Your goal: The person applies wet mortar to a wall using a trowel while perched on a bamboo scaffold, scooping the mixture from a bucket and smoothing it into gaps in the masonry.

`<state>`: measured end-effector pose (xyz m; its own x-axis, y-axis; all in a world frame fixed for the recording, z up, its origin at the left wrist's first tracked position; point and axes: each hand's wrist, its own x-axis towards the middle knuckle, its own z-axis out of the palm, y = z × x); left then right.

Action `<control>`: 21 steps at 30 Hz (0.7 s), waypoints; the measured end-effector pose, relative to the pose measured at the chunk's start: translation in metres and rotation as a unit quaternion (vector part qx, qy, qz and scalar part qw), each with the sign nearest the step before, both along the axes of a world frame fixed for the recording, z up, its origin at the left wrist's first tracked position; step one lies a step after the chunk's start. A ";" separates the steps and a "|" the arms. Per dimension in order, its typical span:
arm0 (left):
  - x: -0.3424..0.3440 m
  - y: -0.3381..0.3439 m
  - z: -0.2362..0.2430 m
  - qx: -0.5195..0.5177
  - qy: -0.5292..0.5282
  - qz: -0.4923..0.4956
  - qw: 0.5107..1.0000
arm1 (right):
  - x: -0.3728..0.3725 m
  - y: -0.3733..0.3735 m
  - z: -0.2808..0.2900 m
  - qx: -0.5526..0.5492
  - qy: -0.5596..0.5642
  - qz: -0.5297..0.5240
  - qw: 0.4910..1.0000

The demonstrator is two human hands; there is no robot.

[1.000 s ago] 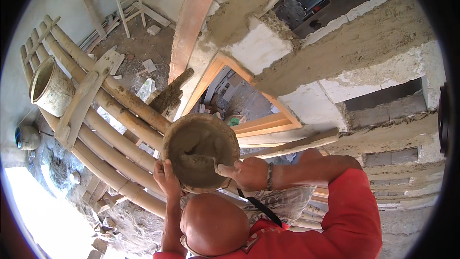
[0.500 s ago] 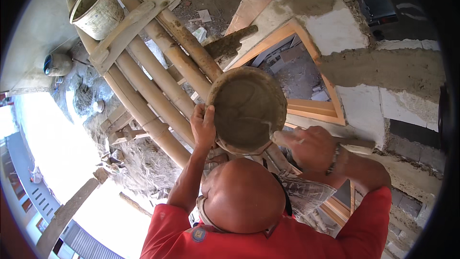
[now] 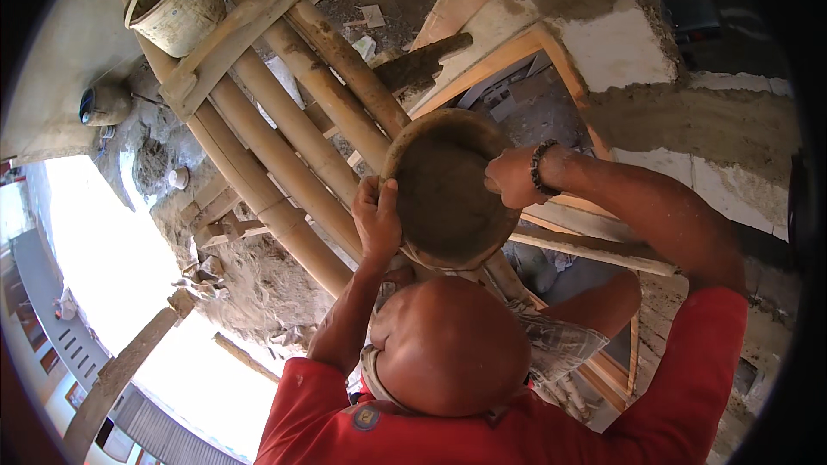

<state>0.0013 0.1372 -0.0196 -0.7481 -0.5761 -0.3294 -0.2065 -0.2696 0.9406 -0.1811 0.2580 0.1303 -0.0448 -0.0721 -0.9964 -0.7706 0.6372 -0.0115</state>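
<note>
A round bucket (image 3: 502, 245) of wet grey mortar (image 3: 444, 198) is in front of me, tilted so that its mouth faces up toward the view. My left hand (image 3: 377, 215) grips its left rim, the thumb over the edge. Over the right side of the mouth, my right hand (image 3: 517, 177) is closed in a fist, with a dark beaded bracelet at the wrist. The fist holds a trowel, whose thin metal neck shows in the earlier frame; now the hand and the mortar hide it.
Thick bamboo poles (image 3: 297, 133) form a platform at the left. A mortar-stained white bucket (image 3: 183, 21) stands on it by a wooden crosspiece (image 3: 250, 39). To the right are an orange wooden frame (image 3: 564, 69) and a block wall (image 3: 620, 47) with mortar.
My right hand has swung up and left, from the bucket's lower right edge to over its mouth. The trowel's neck has gone out of sight. My left hand keeps its hold on the rim.
</note>
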 end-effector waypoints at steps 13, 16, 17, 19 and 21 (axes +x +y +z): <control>0.005 -0.012 0.000 0.022 -0.036 -0.019 0.999 | 0.107 0.095 -0.045 -0.163 -0.247 -0.799 0.523; 0.001 -0.014 0.007 -0.018 -0.014 -0.036 0.999 | 0.134 0.109 -0.048 -0.206 -0.234 -0.834 0.455; 0.000 -0.015 0.005 -0.033 -0.015 -0.036 0.999 | 0.138 0.110 -0.047 -0.218 -0.222 -0.843 0.438; 0.001 -0.016 -0.001 -0.062 -0.017 -0.039 0.997 | 0.139 0.120 -0.035 -0.240 -0.195 -0.829 0.465; -0.002 -0.013 0.000 -0.043 -0.013 -0.036 0.998 | 0.132 0.131 -0.018 -0.272 -0.127 -0.769 0.564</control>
<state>-0.0005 0.1238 -0.0201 -0.7799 -0.5484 -0.3016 -0.2473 -0.1727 0.9534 -0.0491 0.3887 0.1121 -0.3324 -0.4413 -0.8335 0.7592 0.3991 -0.5141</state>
